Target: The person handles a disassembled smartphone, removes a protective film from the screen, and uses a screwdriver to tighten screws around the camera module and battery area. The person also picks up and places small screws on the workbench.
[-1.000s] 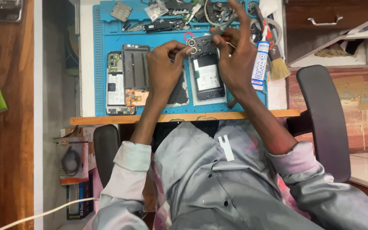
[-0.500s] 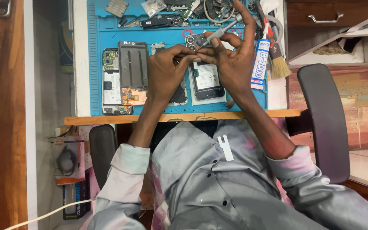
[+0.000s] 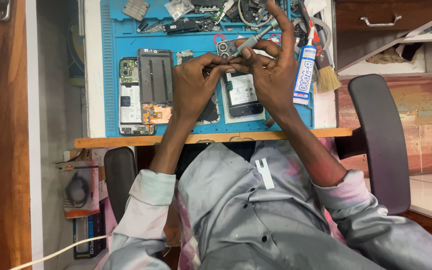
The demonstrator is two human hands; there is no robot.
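Two hands up over the blue mat (image 3: pixel 126 40), meeting in the middle. The right hand (image 3: pixel 271 75) is closed around one grey screwdriver (image 3: pixel 253 39), forefinger stretched up along it. The screwdriver's long axis runs on a slant: handle end up and to the right in the view, tip down and to the left, landing right where the fingertips of both hands meet. The left hand (image 3: pixel 193 87) is pinched shut at that same spot, thumb and fingers together; what it pinches is too small to tell.

Under the hands lies one opened phone (image 3: pixel 241 92), its camera lenses showing just above the fingers and its battery below. To the left on the mat, count two more pieces side by side: one grey frame (image 3: pixel 155 75) and one phone body (image 3: pixel 128 95) with bare circuit boards. To the right of the right hand, one white glue tube (image 3: pixel 304 72) lies lengthwise, and just beside it one brush (image 3: pixel 326 75). Loose parts crowd the mat's top edge. The mat sits on a surface with a wooden front edge (image 3: pixel 211 137).
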